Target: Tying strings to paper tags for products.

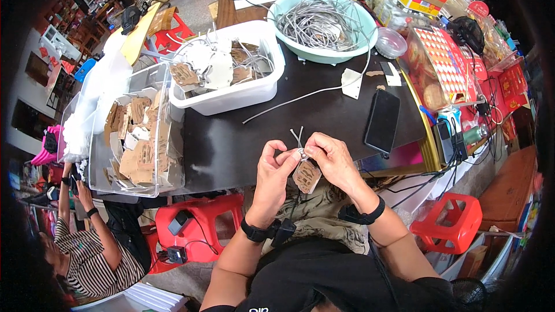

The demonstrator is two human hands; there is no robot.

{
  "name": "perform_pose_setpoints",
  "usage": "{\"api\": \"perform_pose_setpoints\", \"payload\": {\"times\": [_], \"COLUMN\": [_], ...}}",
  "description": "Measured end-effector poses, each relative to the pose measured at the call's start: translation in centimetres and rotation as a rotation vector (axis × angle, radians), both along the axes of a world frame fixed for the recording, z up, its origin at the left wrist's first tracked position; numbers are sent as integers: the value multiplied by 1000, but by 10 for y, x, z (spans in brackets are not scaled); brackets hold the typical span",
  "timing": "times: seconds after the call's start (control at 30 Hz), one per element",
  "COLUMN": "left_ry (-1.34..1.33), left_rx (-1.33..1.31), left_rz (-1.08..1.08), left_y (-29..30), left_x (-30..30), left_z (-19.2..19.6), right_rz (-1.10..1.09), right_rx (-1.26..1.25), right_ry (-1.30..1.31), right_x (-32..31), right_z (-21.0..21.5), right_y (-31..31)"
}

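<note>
At the near edge of the dark table, my left hand and my right hand meet, both closed in a pinch. Between the fingertips is a grey cord with two short ends sticking up. A small brown cardboard tag with dark printing hangs just below the fingers. It seems to be joined to the cord, though the fingers hide the join. Farther off, a long loose grey cord curves over the table from a pale green basin full of tangled cord.
A white tub holds tags with cords; beside it a clear bin holds cardboard pieces. A black phone lies right, near a white card piece. Red stools flank me. Another person in a striped shirt is at left.
</note>
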State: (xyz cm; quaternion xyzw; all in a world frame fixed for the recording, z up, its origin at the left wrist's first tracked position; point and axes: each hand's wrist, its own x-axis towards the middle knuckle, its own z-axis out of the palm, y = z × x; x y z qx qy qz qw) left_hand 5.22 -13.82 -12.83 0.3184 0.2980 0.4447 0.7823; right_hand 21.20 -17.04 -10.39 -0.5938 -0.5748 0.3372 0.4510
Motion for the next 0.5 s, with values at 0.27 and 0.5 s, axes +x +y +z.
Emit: {"api": "perform_pose_setpoints", "payload": {"times": [0.27, 0.5], "left_ry": [-236, -256], "left_rx": [-126, -101], "left_rz": [-145, -75], "left_y": [4, 2], "left_x": [-3, -12], "left_z": [-8, -3], "right_rz": [158, 154], "right_rx": [-127, 217], "right_ry": [712, 146], "right_x": [1, 1], "right_z": [-26, -12], "right_y": [6, 9]}}
